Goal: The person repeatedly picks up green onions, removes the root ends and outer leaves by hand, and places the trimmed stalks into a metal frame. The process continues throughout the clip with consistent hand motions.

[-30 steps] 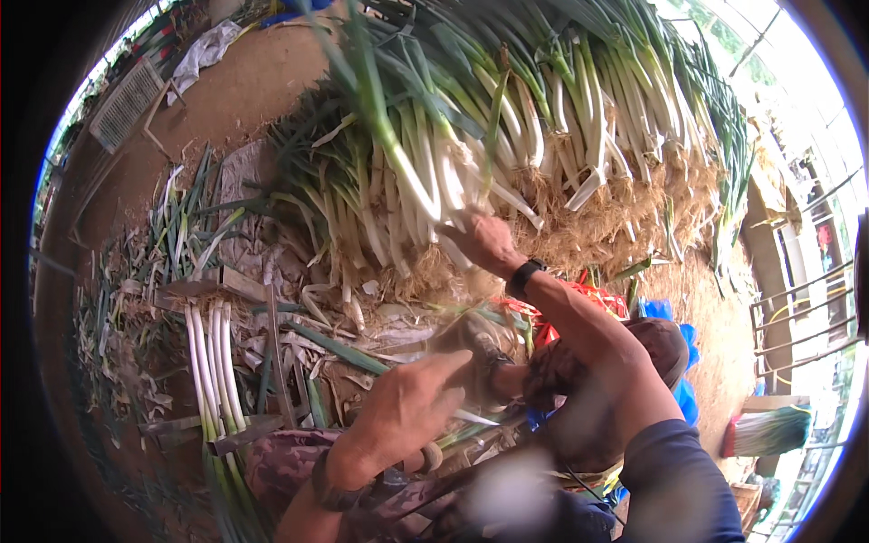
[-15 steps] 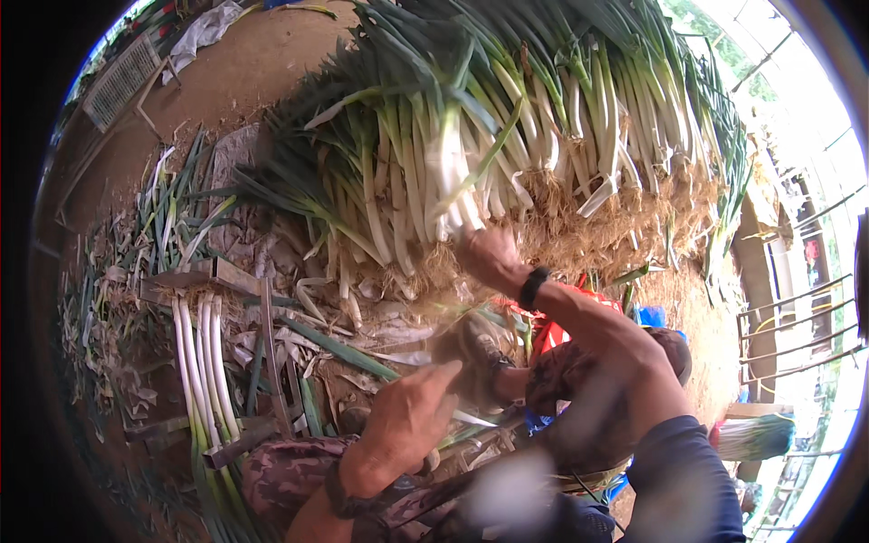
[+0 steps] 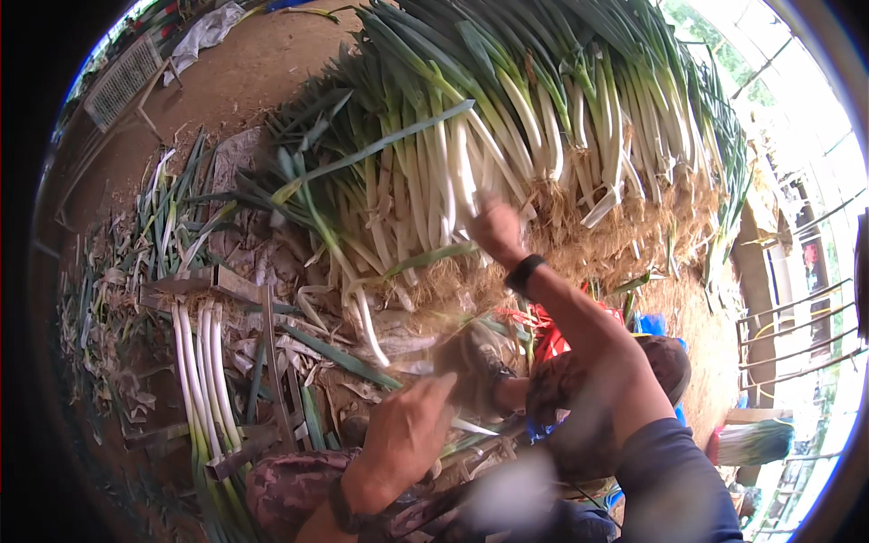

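My right hand (image 3: 496, 231) grips the white stem of a leek (image 3: 462, 167) at the front of a big heap of leeks (image 3: 588, 100), whose pale hairy roots (image 3: 634, 213) hang toward me. My left hand (image 3: 398, 439) is lower, above my camouflage-clad leg and away from the heap, its fingers loosely curved with nothing visible in them. A loose leek (image 3: 369, 326) angles down from the heap's left side. At the lower left, a trimmed bundle of leeks (image 3: 204, 380) lies in a metal frame (image 3: 222, 281).
Leek scraps (image 3: 118, 335) cover the ground at left. A slatted rack (image 3: 122, 77) and pale cloth (image 3: 199, 41) sit top left. Red bags (image 3: 566, 326) and blue plastic (image 3: 656, 326) lie beside my right leg. A railing (image 3: 797, 326) and wrapped bundle (image 3: 751, 443) are at right.
My right hand first moved down, then back up along the heap's front. The leek held upright earlier has dropped away; one now angles down at left. My left hand shifted slightly.
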Tool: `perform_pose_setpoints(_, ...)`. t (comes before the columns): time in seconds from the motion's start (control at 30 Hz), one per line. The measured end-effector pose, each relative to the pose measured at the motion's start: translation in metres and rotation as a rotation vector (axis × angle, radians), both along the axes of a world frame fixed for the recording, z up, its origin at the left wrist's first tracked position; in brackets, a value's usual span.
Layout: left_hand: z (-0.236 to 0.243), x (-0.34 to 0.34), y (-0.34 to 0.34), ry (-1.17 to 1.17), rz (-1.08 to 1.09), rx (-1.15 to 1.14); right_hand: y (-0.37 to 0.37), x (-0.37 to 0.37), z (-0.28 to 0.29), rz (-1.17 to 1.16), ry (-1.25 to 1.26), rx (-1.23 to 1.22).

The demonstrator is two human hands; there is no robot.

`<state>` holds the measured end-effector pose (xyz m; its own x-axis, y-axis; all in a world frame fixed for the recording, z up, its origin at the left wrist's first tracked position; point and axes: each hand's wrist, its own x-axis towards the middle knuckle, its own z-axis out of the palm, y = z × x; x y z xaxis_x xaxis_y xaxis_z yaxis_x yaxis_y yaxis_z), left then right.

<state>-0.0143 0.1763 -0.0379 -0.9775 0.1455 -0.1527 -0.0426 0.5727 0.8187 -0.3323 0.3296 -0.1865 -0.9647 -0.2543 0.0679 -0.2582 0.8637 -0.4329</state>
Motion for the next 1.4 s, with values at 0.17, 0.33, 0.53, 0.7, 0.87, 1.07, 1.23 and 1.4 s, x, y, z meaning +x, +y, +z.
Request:
perform_pose_setpoints(0.17, -0.002, -0.004, -0.003, 0.019, -0.025, -0.071, 0.053, -0.072, 0.0, -0.165, 0.012, 0.362)
perform_pose_setpoints(0.33, -0.004, -0.005, -0.002, 0.08, -0.042, -0.104, 0.051, -0.077, 0.001, 0.031, -0.147, 0.357)
perform_pose_setpoints(0.53, -0.003, -0.002, 0.001, 0.002, -0.007, -0.078, 0.058, -0.057, 0.016, 0.39, -0.396, -0.21)
perform_pose_setpoints(0.7, -0.005, -0.004, 0.004, -0.023, -0.03, -0.091, 0.022, 0.005, 0.006, 0.324, -0.987, -0.883)
perform_pose_setpoints(0.87, -0.007, -0.006, 0.005, 0.026, -0.051, -0.108, -0.024, 0.029, -0.001, 0.281, -0.696, -0.534)
perform_pose_setpoints(1.07, -0.008, -0.009, 0.002, -0.015, -0.081, -0.152, 0.005, -0.042, 0.006, 0.093, -0.237, 0.036)
perform_pose_setpoints(1.23, -0.01, -0.01, 0.0, 0.004, -0.087, -0.171, 0.063, -0.061, 0.012, -0.058, 0.025, 0.279)
perform_pose_setpoints(1.4, -0.01, -0.011, 0.004, -0.039, -0.093, -0.177, 0.076, -0.075, 0.008, -0.055, 0.06, 0.425)
